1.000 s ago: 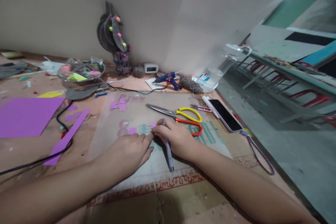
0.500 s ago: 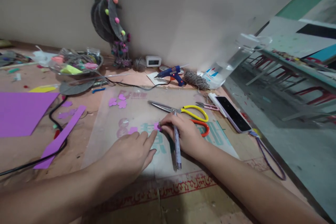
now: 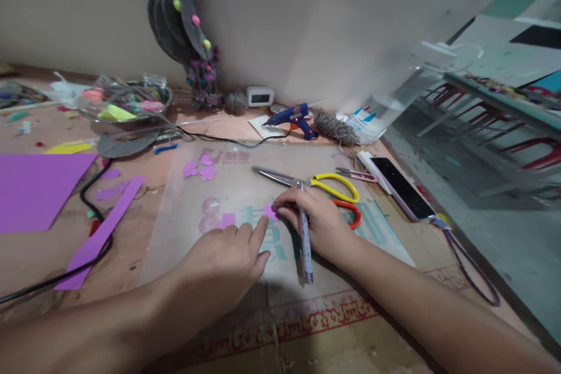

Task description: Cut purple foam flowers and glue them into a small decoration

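My right hand (image 3: 313,217) is closed around a pale patterned pen (image 3: 305,245) that slants down past the fingers. Its thumb and fingertip pinch together at the edge of a small purple flower cutout (image 3: 270,211); a tiny dark spot shows between them, too small to name. My left hand (image 3: 230,260) reaches in from the left, index finger stretched out to the same cutout, holding nothing. Another purple cutout (image 3: 227,220) lies just beyond the left knuckles. Behind my right hand are scissors (image 3: 302,180) with one yellow and one red handle.
Several purple flower cutouts (image 3: 207,172) lie on the translucent sheet (image 3: 166,234). A blue glue gun (image 3: 289,115) rests by grey yarn (image 3: 336,127). At right are a phone (image 3: 403,187) and thread snips (image 3: 357,174). Purple sheet (image 3: 39,190), black cable (image 3: 52,274) and a filled bowl (image 3: 131,120) occupy the left.
The view has shifted slightly, so most things appear a little farther right. Both hands keep nearly the same pose at the flower cutout, with the pen still in my right hand.
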`<state>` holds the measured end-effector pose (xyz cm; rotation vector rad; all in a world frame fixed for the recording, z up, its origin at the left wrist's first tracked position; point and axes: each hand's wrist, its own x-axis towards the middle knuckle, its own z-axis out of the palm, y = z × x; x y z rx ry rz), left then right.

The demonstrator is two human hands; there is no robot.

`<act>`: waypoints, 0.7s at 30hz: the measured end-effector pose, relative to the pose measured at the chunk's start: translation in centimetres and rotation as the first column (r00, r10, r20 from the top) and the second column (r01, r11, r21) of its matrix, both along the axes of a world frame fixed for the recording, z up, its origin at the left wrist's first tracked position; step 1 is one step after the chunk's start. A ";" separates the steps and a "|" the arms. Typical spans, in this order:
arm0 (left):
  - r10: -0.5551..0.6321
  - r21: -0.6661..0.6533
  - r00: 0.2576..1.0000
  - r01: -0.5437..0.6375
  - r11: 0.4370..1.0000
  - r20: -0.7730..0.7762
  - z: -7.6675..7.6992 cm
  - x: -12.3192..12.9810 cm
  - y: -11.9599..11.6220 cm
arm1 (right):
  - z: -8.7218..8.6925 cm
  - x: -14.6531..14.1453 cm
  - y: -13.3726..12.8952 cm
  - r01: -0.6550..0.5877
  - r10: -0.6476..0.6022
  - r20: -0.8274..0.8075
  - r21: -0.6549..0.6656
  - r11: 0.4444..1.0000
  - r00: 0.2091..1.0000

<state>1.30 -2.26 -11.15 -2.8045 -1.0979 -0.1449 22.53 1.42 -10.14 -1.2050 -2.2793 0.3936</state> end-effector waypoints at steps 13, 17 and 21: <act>0.036 -0.255 0.996 -0.055 0.965 -0.079 2.0 0.5 1.0 | 0.2 -1.0 0.0 -0.121 0.120 0.082 0.003 0.993 0.989; 0.016 -0.254 0.996 -0.037 0.967 -0.085 2.6 0.7 1.0 | 0.5 -1.3 -0.1 -0.083 0.071 0.227 0.045 0.996 0.971; 0.013 -0.216 0.998 -0.026 0.976 -0.064 2.6 0.6 0.9 | 0.4 -1.4 0.0 -0.085 0.060 0.216 0.111 0.990 0.975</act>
